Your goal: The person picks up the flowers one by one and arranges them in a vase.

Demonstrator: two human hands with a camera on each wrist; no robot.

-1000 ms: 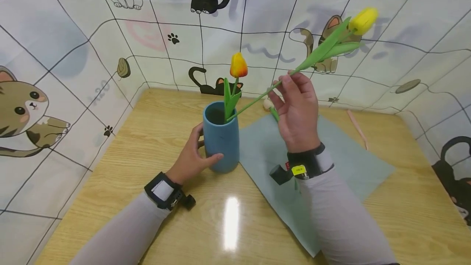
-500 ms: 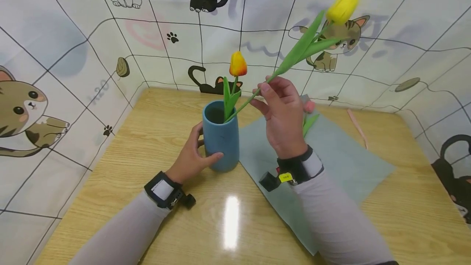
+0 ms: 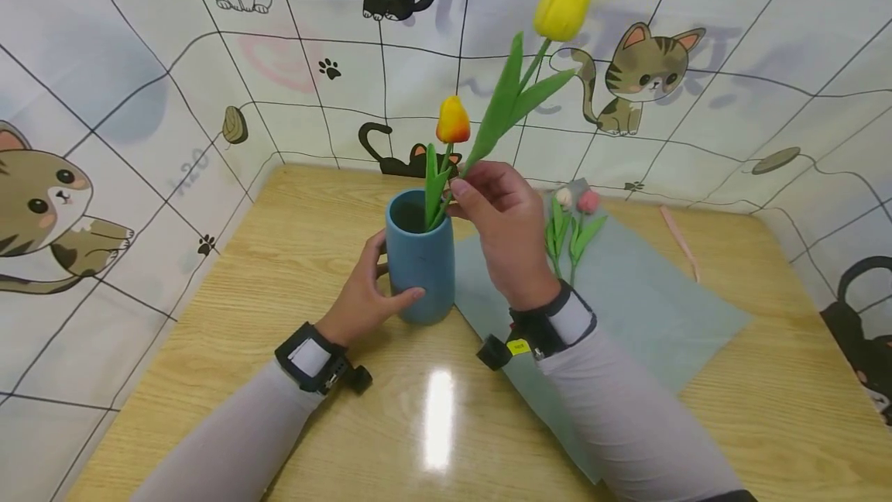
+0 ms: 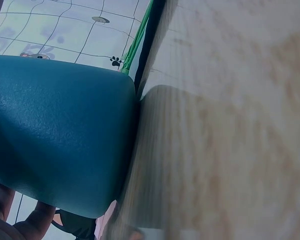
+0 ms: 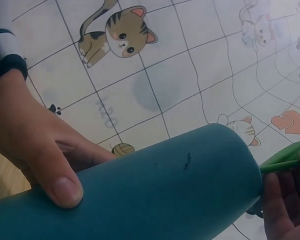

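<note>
yellow tulip (image 3: pixel 496 118) has swung left and stands steeper, and the right hand (image 3: pixel 512 235) has come in close to the mouth of the vase (image 3: pixel 420 269). that hand pinches the stem about where the leaves begin; the left hand (image 3: pixel 365 297) keeps its thumb and fingers round the vase. i'd hold the vase steady and feed the stem down slowly, clear of the orange tulip (image 3: pixel 436 186) standing inside, so the leaves don't snag. the yellow one leans right, stem running into the mouth; how deep is hidden. its bloom is bright, its two broad leaves spread apart.
</note>
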